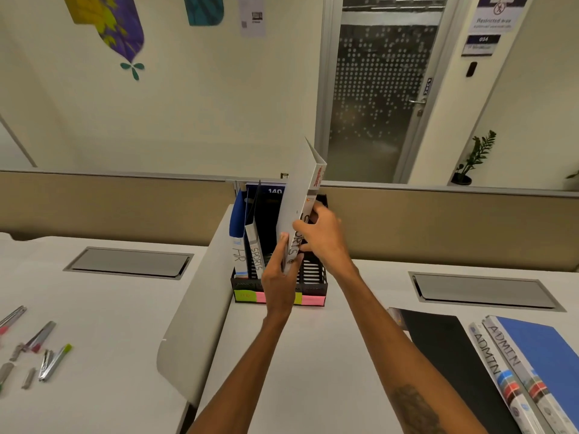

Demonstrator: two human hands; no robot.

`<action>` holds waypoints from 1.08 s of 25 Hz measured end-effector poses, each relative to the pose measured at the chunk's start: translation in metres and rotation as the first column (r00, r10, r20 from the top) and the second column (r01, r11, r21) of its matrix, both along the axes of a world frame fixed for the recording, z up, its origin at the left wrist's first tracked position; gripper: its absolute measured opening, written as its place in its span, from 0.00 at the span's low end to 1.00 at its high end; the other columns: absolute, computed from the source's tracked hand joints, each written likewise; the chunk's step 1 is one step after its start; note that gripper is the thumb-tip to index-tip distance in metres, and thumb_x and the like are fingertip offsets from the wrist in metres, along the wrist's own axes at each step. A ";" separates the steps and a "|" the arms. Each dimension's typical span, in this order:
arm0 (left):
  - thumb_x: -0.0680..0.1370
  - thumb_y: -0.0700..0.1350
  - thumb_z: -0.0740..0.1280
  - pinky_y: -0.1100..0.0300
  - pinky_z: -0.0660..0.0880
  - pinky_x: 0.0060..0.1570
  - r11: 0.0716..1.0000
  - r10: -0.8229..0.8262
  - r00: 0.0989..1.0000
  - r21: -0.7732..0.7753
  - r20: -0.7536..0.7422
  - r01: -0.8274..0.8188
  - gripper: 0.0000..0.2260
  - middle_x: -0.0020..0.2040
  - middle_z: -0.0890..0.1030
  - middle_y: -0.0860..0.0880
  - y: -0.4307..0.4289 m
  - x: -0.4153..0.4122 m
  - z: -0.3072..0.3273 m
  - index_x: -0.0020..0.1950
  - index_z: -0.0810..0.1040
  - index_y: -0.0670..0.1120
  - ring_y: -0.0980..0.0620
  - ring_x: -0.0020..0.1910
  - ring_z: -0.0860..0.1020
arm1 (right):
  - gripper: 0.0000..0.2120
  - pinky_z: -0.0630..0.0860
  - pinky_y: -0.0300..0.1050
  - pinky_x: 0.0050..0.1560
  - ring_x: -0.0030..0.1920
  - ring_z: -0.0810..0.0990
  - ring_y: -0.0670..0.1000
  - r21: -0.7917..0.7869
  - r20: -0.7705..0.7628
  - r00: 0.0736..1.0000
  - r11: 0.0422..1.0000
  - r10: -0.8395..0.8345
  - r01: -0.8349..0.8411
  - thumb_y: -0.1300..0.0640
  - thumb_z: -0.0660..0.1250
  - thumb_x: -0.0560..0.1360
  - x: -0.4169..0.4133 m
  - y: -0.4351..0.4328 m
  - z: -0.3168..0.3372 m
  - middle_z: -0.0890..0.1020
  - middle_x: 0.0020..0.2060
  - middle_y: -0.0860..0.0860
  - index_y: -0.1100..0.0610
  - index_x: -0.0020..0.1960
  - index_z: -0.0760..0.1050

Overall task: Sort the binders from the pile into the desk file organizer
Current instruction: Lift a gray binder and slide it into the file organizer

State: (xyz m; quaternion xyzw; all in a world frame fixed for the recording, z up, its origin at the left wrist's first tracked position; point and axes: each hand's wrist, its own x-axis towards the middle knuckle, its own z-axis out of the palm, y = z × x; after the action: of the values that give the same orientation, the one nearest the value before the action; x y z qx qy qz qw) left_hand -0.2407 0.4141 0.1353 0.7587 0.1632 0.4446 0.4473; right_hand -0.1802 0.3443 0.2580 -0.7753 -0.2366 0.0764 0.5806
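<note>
- Far left on the desk, a scatter of pens and metal clips lies loose, well apart from the action.
- Behind them, a grey cable hatch sits flush in the desktop.
- A pale divider panel runs between the two desk halves, just beside the organizer.
- Here's the black desk file organizer, standing against the back screen, with yellow and pink sticky notes along its front wall.
- In its leftmost slot stands a blue binder, spine marked HR.
- Right next to it is a black binder with SPORTS on the spine, leaning a little.
- Now the left hand: fingers curled round the lower edge of the white binder, thumb side pressed to its cover.
- That white binder is tilted, top leaning right, its bottom end down among the organizer's dividers, right of the black one; the exact slot I cannot tell.
- The right hand grips the spine higher up, fingers wrapped over the lettering.
- Further right, a second hatch in the desktop.
- A black folder lies flat near the front edge.
- Touching it, the pile: two ADMIN binders, blue cover on top.
</note>
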 end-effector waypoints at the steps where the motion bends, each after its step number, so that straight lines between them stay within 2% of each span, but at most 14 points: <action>1: 0.76 0.41 0.71 0.67 0.70 0.66 1.000 0.015 1.000 -0.007 -0.014 -0.015 0.27 0.70 0.73 0.52 0.006 0.003 -0.002 0.73 0.68 0.47 0.56 0.68 0.72 | 0.22 0.82 0.59 0.50 0.57 0.81 0.55 0.000 0.011 1.000 1.000 -0.005 0.005 0.56 0.69 0.75 0.001 0.006 -0.005 0.79 0.61 0.51 0.48 0.67 0.70; 5: 0.76 0.46 0.71 0.61 0.69 0.67 0.997 0.081 0.987 0.017 -0.140 -0.080 0.27 0.72 0.71 0.53 0.038 0.015 -0.018 0.73 0.68 0.53 0.55 0.70 0.70 | 0.22 0.81 0.55 0.54 0.60 0.79 0.53 0.016 0.038 0.999 1.000 0.007 -0.007 0.56 0.68 0.76 0.010 0.029 -0.026 0.78 0.63 0.51 0.51 0.69 0.70; 8: 0.76 0.49 0.71 0.56 0.71 0.66 0.994 0.109 0.966 0.027 -0.234 -0.106 0.26 0.70 0.72 0.52 0.060 0.028 -0.031 0.73 0.69 0.54 0.53 0.67 0.71 | 0.24 0.80 0.51 0.56 0.61 0.79 0.53 0.013 0.036 0.999 1.000 0.004 -0.005 0.55 0.68 0.77 0.019 0.048 -0.042 0.77 0.64 0.52 0.52 0.71 0.68; 12: 0.76 0.45 0.71 0.54 0.74 0.64 0.987 -0.019 0.972 -0.159 -0.232 -0.019 0.26 0.68 0.75 0.51 0.082 0.045 -0.049 0.73 0.68 0.52 0.53 0.67 0.73 | 0.25 0.79 0.51 0.58 0.60 0.79 0.52 0.012 0.052 0.999 1.000 0.001 -0.001 0.56 0.67 0.77 0.035 0.072 -0.068 0.78 0.63 0.52 0.53 0.72 0.67; 15: 0.78 0.43 0.68 0.49 0.74 0.65 0.968 -0.046 0.956 -0.250 -0.289 -0.029 0.25 0.69 0.75 0.49 0.094 0.055 -0.071 0.74 0.66 0.50 0.51 0.68 0.73 | 0.25 0.80 0.49 0.56 0.57 0.81 0.52 -0.015 0.042 0.999 1.000 -0.013 0.013 0.55 0.67 0.77 0.048 0.086 -0.090 0.80 0.61 0.53 0.54 0.72 0.67; 16: 0.79 0.43 0.67 0.50 0.74 0.65 0.963 -0.050 0.952 -0.269 -0.303 -0.035 0.24 0.70 0.74 0.49 0.097 0.057 -0.077 0.75 0.66 0.50 0.51 0.68 0.73 | 0.25 0.80 0.48 0.55 0.57 0.81 0.51 -0.025 0.036 0.999 1.000 -0.009 0.010 0.55 0.67 0.77 0.052 0.090 -0.098 0.80 0.61 0.53 0.54 0.73 0.66; 19: 0.79 0.43 0.66 0.68 0.74 0.58 0.943 -0.120 0.937 -0.334 -0.327 0.005 0.26 0.70 0.73 0.52 0.104 0.065 -0.099 0.76 0.63 0.52 0.59 0.64 0.74 | 0.27 0.80 0.50 0.56 0.58 0.81 0.52 -0.035 0.004 1.000 0.999 0.003 -0.002 0.55 0.66 0.78 0.058 0.104 -0.124 0.79 0.62 0.53 0.53 0.75 0.63; 20: 0.79 0.43 0.66 0.68 0.74 0.59 0.937 -0.153 0.928 -0.348 -0.339 0.028 0.26 0.71 0.72 0.53 0.107 0.067 -0.106 0.76 0.62 0.54 0.59 0.65 0.73 | 0.28 0.79 0.50 0.57 0.59 0.80 0.52 -0.038 0.001 1.000 0.999 0.005 -0.005 0.55 0.66 0.78 0.059 0.107 -0.132 0.78 0.63 0.53 0.53 0.76 0.61; 22: 0.80 0.41 0.64 0.60 0.72 0.65 0.929 -0.181 0.917 -0.369 -0.355 0.040 0.27 0.73 0.70 0.54 0.112 0.072 -0.123 0.76 0.61 0.56 0.56 0.71 0.68 | 0.29 0.78 0.51 0.59 0.62 0.78 0.53 -0.064 0.002 1.000 0.998 0.008 -0.008 0.55 0.65 0.79 0.061 0.113 -0.148 0.76 0.66 0.54 0.53 0.77 0.58; 25: 0.80 0.39 0.64 0.70 0.71 0.60 0.898 -0.177 0.922 -0.439 -0.345 0.007 0.25 0.71 0.70 0.56 0.110 0.073 -0.133 0.76 0.63 0.51 0.60 0.69 0.68 | 0.31 0.77 0.50 0.61 0.64 0.77 0.53 -0.125 -0.001 1.000 0.992 0.009 -0.009 0.54 0.64 0.80 0.064 0.119 -0.168 0.75 0.67 0.53 0.51 0.78 0.54; 27: 0.81 0.40 0.63 0.65 0.72 0.63 0.872 -0.179 0.941 -0.490 -0.286 0.016 0.21 0.67 0.74 0.57 0.101 0.070 -0.133 0.73 0.67 0.48 0.59 0.66 0.71 | 0.31 0.77 0.49 0.61 0.63 0.77 0.53 -0.180 0.006 1.000 0.983 0.023 -0.021 0.55 0.63 0.80 0.063 0.120 -0.181 0.76 0.66 0.54 0.51 0.78 0.53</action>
State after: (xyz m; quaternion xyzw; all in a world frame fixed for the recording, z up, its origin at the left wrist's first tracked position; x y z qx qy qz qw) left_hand -0.1709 0.5154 0.0023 0.6935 0.3003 0.2366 0.6107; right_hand -0.1174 0.4648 0.0774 -0.8221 -0.2395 0.1010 0.5065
